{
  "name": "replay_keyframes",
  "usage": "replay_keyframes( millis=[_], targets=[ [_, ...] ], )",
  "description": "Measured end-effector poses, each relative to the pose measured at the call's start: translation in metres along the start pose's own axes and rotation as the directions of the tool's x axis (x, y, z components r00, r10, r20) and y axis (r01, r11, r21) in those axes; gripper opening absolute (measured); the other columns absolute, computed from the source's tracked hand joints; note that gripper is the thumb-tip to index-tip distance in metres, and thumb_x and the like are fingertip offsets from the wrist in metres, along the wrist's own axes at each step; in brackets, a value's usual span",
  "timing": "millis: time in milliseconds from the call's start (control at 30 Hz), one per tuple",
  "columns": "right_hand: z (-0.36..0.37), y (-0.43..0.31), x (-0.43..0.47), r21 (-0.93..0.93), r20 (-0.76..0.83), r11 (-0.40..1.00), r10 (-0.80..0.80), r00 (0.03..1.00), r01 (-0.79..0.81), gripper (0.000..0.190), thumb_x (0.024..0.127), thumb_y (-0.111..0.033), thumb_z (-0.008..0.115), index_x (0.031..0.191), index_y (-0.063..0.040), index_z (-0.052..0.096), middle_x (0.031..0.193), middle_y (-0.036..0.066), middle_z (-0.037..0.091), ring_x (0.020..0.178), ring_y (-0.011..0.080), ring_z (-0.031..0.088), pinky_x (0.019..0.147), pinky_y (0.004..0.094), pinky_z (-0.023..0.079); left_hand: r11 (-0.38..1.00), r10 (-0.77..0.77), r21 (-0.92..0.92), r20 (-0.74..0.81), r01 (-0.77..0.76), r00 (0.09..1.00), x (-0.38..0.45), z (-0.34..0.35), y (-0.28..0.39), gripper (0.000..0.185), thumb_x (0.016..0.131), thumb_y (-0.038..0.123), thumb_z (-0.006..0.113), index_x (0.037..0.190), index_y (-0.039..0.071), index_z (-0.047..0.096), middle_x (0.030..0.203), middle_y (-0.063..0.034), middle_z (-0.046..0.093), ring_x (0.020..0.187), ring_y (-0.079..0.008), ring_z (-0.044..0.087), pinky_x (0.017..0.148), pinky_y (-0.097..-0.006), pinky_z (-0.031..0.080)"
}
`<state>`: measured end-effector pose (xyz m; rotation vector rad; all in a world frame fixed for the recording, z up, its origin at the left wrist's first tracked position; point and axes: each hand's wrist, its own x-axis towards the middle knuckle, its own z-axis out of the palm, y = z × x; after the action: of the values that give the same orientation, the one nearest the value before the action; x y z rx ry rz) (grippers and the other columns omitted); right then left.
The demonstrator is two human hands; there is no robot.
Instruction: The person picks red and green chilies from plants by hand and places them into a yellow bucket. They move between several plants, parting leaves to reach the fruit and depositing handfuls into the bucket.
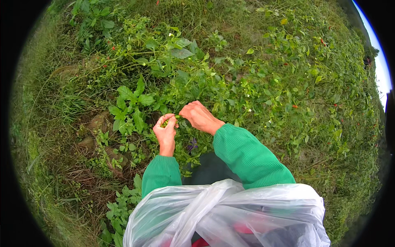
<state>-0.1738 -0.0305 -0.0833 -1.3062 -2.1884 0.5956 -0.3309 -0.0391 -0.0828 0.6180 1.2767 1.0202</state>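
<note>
My left hand (165, 132) is curled around several small green chili peppers (166, 123), which show between the thumb and fingers. Beside it, my right hand (199, 115) pinches the end of a green chili pepper (178, 116) that bridges the gap between both hands' fingertips. Its fingertips are partly hidden behind the hand. Both hands are over a leafy chili plant (197, 86) with small white flowers. Below them a purple flower (193, 144) shows among the leaves.
A translucent plastic sheet or bag (216, 213) covers my front. Red chilies (322, 42) dot the plants on the right. To the left are a broad-leaved plant (132, 103), stones (100, 122) and dry grass (95, 185). A strip of sky (381, 71) shows at the right rim.
</note>
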Motion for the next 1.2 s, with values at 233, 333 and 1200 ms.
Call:
replay_keyframes(
  millis=[233, 333, 1200],
  targets=[
    [-0.011, -0.018, -0.005, -0.105, -0.017, 0.975, 0.195, 0.981, -0.196, 0.005, 0.073, -0.006, 0.055, 0.07, -0.002, 0.056, 0.066, 0.014, 0.057, 0.065, 0.0299, 0.054, 0.07, 0.037, 0.035, 0.894, 0.241, 0.365, 0.097, -0.259, 0.966, 0.0, 0.021, 0.002, 0.008, 0.078, 0.006, 0.064, 0.084, 0.001, 0.06, 0.071, -0.0021, 0.057, 0.055, -0.0077, 0.051, 0.045, -0.0215, 0.035],
    [-0.011, -0.028, 0.001, -0.153, -0.158, 0.915, 0.349, 0.923, -0.373, 0.01, 0.077, -0.007, 0.055, 0.072, 0.001, 0.057, 0.063, 0.017, 0.055, 0.06, 0.0298, 0.054, 0.069, 0.0386, 0.038, 0.515, 0.696, 0.511, 0.221, -0.689, 0.684, -0.006, 0.033, 0.002, 0.01, 0.077, 0.005, 0.064, 0.083, -0.001, 0.059, 0.074, -0.006, 0.059, 0.065, -0.0113, 0.053, 0.056, -0.0249, 0.042],
    [-0.026, -0.009, 0.039, 0.872, 0.201, 0.17, 0.73, 0.653, -0.458, 0.02, 0.09, -0.003, 0.041, 0.089, 0.006, 0.06, 0.094, 0.009, 0.064, 0.092, 0.0163, 0.058, 0.079, 0.0289, 0.048, 0.791, 0.49, 0.409, 0.022, -0.455, 0.871, 0.008, 0.039, -0.017, 0.022, 0.08, 0.01, 0.066, 0.097, -0.003, 0.062, 0.081, -0.0043, 0.061, 0.062, -0.0072, 0.051, 0.054, -0.0231, 0.042]
  ],
)
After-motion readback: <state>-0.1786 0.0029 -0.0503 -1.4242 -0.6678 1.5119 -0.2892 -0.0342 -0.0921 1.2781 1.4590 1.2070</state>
